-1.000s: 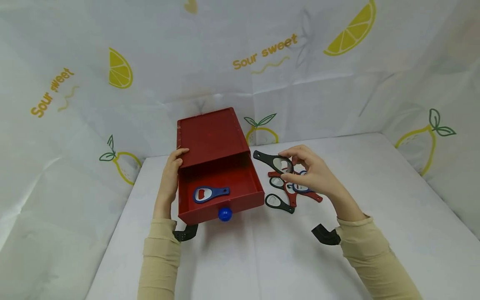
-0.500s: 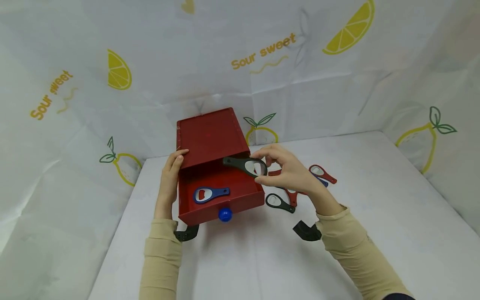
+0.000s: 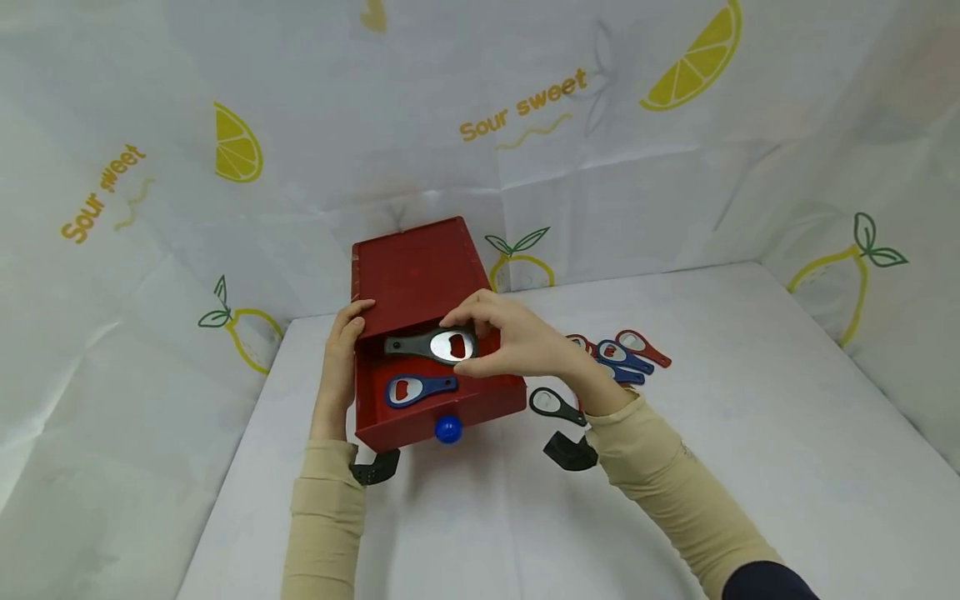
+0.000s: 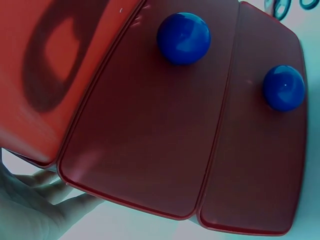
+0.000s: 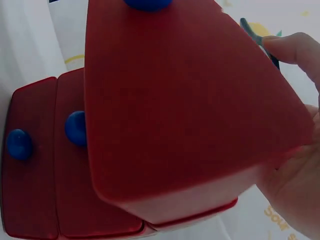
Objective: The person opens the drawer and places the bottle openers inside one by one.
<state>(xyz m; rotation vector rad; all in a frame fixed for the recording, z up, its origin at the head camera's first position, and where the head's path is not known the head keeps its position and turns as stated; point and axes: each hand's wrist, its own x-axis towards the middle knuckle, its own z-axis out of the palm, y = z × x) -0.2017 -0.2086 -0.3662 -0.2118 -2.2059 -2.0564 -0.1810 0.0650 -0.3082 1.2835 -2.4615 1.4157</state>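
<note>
A red drawer cabinet [image 3: 416,271] has its top drawer [image 3: 487,402] pulled out. My left hand [image 3: 339,358] rests against the cabinet's left side, with fingertips at the top edge; the left wrist view shows its fingers stretched along that side. Over the drawer, my right hand [image 3: 517,337] pinches the round head of a dark green bottle opener [image 3: 408,345] between thumb and fingers, its handle pointing left. Inside the drawer, near the front, lies a blue bottle opener [image 3: 433,385]. The drawer front hides most of the held opener in the right wrist view.
Right of the cabinet, several bottle openers lie on the white table, among them a dark green one [image 3: 555,405], a red one [image 3: 654,350] and a blue one [image 3: 633,362]. Closed lower drawers [image 4: 145,125] carry blue knobs [image 4: 184,38]. A lemon-printed cloth [image 3: 322,108] hangs behind.
My right hand has carried the dark green bottle opener leftward from above the pile to over the open drawer. My left hand has stayed at the cabinet's side.
</note>
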